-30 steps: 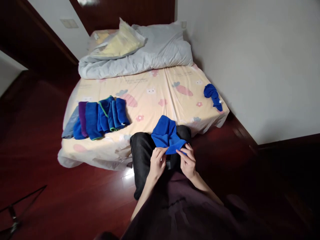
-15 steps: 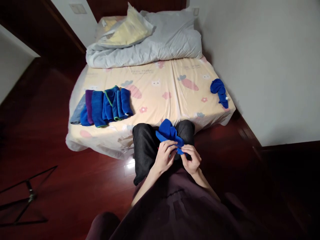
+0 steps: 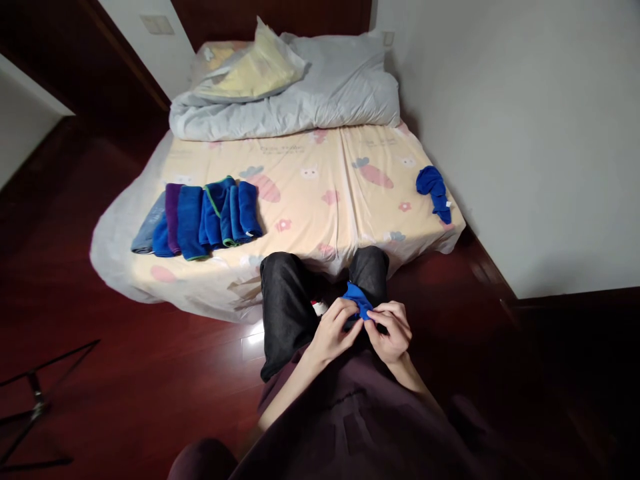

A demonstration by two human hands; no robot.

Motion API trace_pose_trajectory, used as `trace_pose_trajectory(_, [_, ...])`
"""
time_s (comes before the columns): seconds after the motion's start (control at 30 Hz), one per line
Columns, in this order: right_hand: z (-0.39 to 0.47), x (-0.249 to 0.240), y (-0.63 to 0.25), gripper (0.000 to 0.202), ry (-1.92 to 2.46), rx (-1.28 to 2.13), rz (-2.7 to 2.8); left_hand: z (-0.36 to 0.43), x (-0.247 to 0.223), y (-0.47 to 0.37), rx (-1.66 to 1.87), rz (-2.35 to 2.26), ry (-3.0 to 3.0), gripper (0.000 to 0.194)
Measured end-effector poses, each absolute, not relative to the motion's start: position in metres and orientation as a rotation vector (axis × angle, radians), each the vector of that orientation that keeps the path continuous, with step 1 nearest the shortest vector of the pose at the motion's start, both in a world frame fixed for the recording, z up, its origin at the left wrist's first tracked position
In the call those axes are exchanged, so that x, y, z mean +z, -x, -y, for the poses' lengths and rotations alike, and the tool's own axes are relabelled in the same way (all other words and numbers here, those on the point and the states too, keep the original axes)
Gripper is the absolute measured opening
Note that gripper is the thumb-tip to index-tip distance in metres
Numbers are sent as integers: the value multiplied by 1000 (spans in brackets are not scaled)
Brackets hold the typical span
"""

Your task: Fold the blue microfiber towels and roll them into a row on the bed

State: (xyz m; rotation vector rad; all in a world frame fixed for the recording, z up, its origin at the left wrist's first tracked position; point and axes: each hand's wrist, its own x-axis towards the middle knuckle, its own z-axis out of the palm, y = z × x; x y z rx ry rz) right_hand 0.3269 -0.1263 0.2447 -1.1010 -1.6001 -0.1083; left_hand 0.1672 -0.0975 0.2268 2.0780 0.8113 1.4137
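One blue cloth (image 3: 356,293) pinched between left hand (image 3: 336,328) and right hand (image 3: 393,328), above the lap.
Both hands are nearly closed, thumbs and fingertips on the cloth, which is bunched and partly hidden by the fingers; it sits between the knees of the dark trousers (image 3: 285,307), off the bed's (image 3: 310,207) six o'clock edge. Clock read from the hands: a row of folded cloths (image 3: 190,217), blue, purple and grey-blue, at ten; a crumpled blue cloth (image 3: 433,190) with white tag at one; a pale quilt (image 3: 300,110) at eleven.

Bright blue cloth (image 3: 359,299), gathered, creased, pinched between left hand (image 3: 336,328) and right hand (image 3: 391,331)
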Motion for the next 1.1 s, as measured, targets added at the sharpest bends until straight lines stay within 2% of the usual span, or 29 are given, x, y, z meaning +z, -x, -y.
trace_pose_trajectory(0.33, [127,249,-321,20,1124,-6,1490,98,225,-184,1488,-881,-2012,13])
trace_pose_trajectory(0.47, [127,248,-321,18,1171,-5,1548,94,218,-184,1506,-1064,-2033,13])
trace_pose_trajectory(0.63, [120,245,-324,16,1226,-106,1573,73,210,-164,1366,-1288,-2050,25])
trace_pose_trajectory(0.83, [100,241,-362,6,1372,-263,1479,45,214,-104,1181,-1537,-2003,38])
trace_pose_trajectory(0.93, [90,241,-390,15,1526,-261,1423,42,222,-67,1092,-1593,-2056,40])
trace_pose_trajectory(1.1, [80,252,-428,29,1687,-239,1354,58,241,-20,816,-1394,-2223,50])
